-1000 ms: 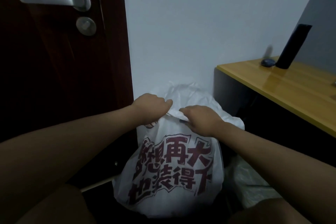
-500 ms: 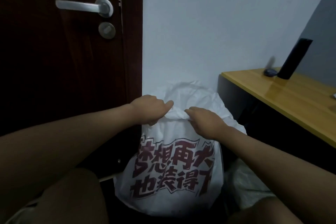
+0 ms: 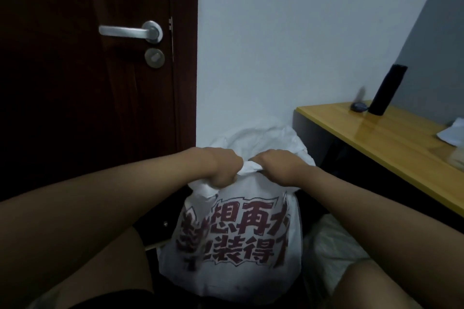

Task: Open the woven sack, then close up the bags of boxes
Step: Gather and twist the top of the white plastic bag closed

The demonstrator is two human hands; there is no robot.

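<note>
Between door (image 3: 100, 108) and desk edge (image 3: 376, 158), left hand (image 3: 221, 168) and right hand (image 3: 278, 167) grip the white bag (image 3: 233, 241) top, fists nearly touching.

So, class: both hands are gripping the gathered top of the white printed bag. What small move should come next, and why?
Probably pull the two gathered ends apart to cinch the knot. The left hand and right hand each grip a twisted bunch of the white printed bag at its top, knuckles close together, with a short bridge of plastic between them. The bag's mouth looks drawn in, so tightening seems the likely step.
</note>
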